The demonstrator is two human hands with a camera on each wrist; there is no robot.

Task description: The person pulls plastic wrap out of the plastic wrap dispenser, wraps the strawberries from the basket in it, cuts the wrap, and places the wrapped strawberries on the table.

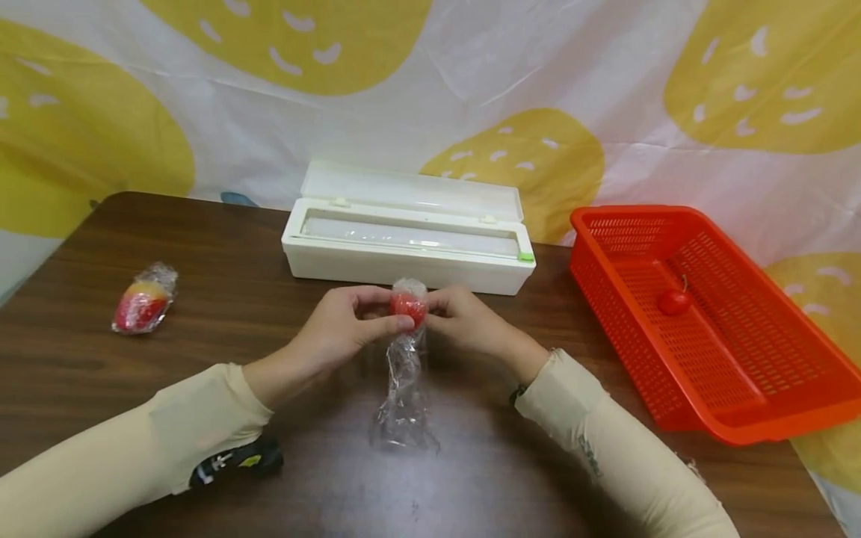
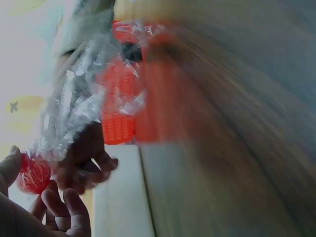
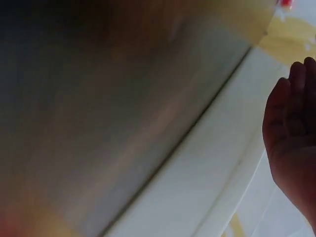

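Observation:
Above the middle of the table, a small red fruit (image 1: pixel 407 306) is covered in clear plastic film; its kind is hard to tell. My left hand (image 1: pixel 346 321) pinches it from the left, thumb in front. On its other side, the fingertips of my right hand (image 1: pixel 467 317) hold the fruit and film. A loose, crinkled tail of plastic film (image 1: pixel 406 396) hangs from the fruit toward the table. The left wrist view shows the red fruit (image 2: pixel 34 175) between left thumb and fingers. In the right wrist view, the right hand (image 3: pixel 296 123) is partly cut off.
Behind the hands stands a white film dispenser box (image 1: pixel 403 265), its lid raised and a roll inside. At left lies a red and yellow fruit (image 1: pixel 140 305) wrapped in film. A red plastic basket (image 1: pixel 639 359) at right holds a red cherry-like fruit (image 1: pixel 675 301) with a stem.

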